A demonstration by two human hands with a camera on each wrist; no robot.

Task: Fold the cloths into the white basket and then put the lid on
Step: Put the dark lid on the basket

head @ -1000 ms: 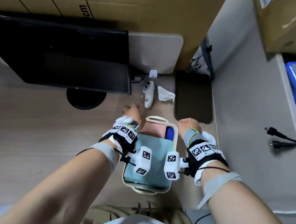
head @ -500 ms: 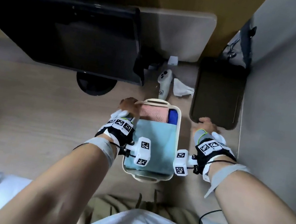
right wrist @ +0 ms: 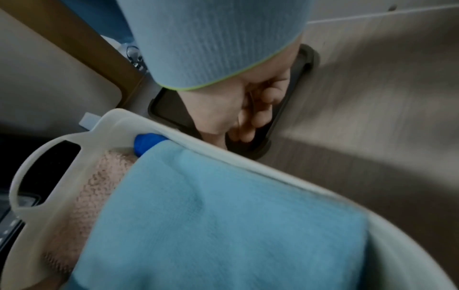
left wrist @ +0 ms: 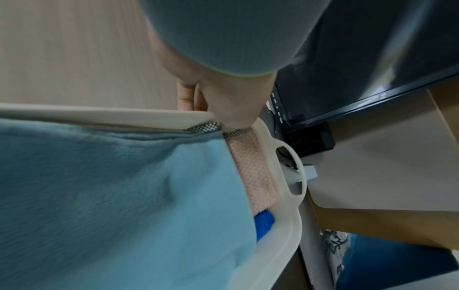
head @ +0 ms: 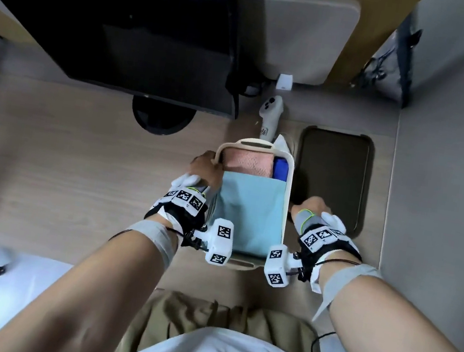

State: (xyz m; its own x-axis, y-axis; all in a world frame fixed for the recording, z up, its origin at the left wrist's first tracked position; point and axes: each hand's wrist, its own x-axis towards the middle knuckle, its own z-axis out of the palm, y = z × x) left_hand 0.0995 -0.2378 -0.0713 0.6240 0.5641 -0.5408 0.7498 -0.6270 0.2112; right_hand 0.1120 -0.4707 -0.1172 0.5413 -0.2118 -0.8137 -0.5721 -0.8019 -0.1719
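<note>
While the white basket [head: 286,202] sits at the near edge of the surface [head: 60,165], the left hand [head: 206,169] grips its left rim, thumb inside by a checked cloth edge [left wrist: 206,128]. The right hand [head: 311,209], fingers curled, rests on the dark lid [head: 335,173] just beside the basket; whether it grips is unclear. Light blue [head: 250,208], pink [head: 246,163] and dark blue [head: 281,168] cloths lie inside.
</note>
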